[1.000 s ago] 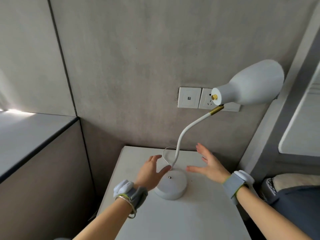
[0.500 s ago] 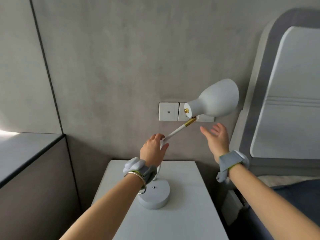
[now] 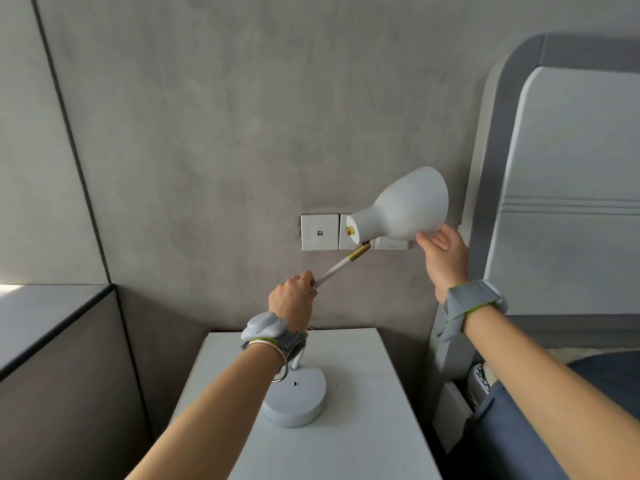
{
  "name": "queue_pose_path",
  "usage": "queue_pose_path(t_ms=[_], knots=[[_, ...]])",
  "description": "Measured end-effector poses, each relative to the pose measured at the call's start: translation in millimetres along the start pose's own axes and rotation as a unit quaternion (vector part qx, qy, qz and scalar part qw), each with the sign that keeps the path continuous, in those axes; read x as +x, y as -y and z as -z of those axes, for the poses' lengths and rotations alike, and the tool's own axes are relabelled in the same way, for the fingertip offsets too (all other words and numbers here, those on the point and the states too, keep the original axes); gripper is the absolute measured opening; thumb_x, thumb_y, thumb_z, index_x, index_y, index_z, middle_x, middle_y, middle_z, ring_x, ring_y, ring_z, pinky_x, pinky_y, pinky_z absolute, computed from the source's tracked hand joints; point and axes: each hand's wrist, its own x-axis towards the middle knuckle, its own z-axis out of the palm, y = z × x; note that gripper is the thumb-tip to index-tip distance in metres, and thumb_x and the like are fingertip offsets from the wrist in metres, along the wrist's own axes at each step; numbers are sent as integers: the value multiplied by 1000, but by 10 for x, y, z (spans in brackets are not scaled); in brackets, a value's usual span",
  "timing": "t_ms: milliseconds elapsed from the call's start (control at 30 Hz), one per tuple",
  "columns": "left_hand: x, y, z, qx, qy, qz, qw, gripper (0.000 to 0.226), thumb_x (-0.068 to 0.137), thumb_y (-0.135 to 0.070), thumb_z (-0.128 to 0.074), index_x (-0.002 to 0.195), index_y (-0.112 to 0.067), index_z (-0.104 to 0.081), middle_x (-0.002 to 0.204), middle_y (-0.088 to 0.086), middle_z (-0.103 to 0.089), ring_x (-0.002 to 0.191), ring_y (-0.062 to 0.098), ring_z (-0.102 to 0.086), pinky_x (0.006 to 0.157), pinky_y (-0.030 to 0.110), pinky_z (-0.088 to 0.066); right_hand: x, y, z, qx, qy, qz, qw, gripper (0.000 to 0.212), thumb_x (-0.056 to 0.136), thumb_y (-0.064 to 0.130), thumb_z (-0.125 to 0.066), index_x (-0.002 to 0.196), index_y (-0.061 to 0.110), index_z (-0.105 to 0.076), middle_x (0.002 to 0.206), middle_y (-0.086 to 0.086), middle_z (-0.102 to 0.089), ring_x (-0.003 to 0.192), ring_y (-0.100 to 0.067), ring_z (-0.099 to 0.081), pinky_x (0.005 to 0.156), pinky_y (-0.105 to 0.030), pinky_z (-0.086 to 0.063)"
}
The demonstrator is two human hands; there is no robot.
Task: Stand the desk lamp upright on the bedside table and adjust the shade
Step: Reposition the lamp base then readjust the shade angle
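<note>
Lamp base (image 3: 294, 400) stands on surface (image 3: 363, 427). My left hand (image 3: 292, 299) fingers pinch the neck (image 3: 334, 270); right hand (image 3: 445, 254) fingers, loosely spread, touch the shade (image 3: 403, 206) rim. Next: tilt shade.

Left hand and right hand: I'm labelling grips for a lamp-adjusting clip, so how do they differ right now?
The left hand is closed in a fist around the lamp's neck; the right hand is open, fingertips touching the shade at its wide rim. The left hand sits lower, above the base; the right is raised higher, nearer the headboard. Both wear grey wrist straps and both touch the lamp.
</note>
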Motion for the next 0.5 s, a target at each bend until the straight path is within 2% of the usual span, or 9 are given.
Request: queue_pose_path(t_ms=[133, 233, 300, 367, 433, 500], knots=[[13, -2, 0, 15, 2, 1, 1000, 20, 96, -25, -45, 107, -10, -53, 102, 11, -67, 84, 33, -62, 60, 33, -38, -152, 59, 94, -20, -29, 28, 999, 31, 86, 9, -60, 116, 1, -56, 119, -19, -61, 112, -26, -57, 97, -37, -46], [10, -8, 7, 21, 3, 0, 1000, 20, 97, -24, -43, 106, -10, -53, 101, 12, -67, 84, 34, -62, 61, 34, -38, -342, 125, 202, -29, -42, 87, 995, 18, 86, 8, -60, 102, 1, -62, 99, -17, -64, 93, -22, -58, 81, -31, -44], [-5, -30, 8, 22, 6, -3, 1000, 20, 98, -24, -42, 107, -9, -52, 101, 13, -67, 85, 35, -62, 62, 35, -39, -473, 180, 284, -39, -49, 126, 990, 11, 86, 5, -61, 95, 1, -65, 86, -10, -62, 81, -20, -55, 78, -32, -43], [-21, -36, 5, 20, 7, -1, 1000, 20, 98, -23, -40, 108, -9, -51, 102, 14, -67, 86, 36, -62, 63, 35, -39, -576, 219, 322, -48, -49, 149, 986, 9, 85, 4, -61, 92, 1, -66, 82, -8, -61, 73, -17, -54, 79, -33, -42], [-47, -54, 22, 15, 12, 5, 1000, 20, 98, -22, -39, 108, -9, -51, 103, 14, -67, 87, 37, -62, 64, 36, -39, -672, 259, 359, -55, -40, 169, 983, 8, 85, 3, -62, 91, 3, -67, 81, -7, -62, 71, -11, -54, 77, -24, -42], [-67, -68, 49, 3, 17, 15, 1000, 21, 98, -22, -40, 109, -10, -52, 104, 15, -67, 89, 38, -61, 65, 36, -40, -752, 289, 385, -62, -33, 194, 979, 7, 84, 2, -63, 89, 2, -68, 80, -6, -63, 71, 0, -55, 74, -8, -40]])
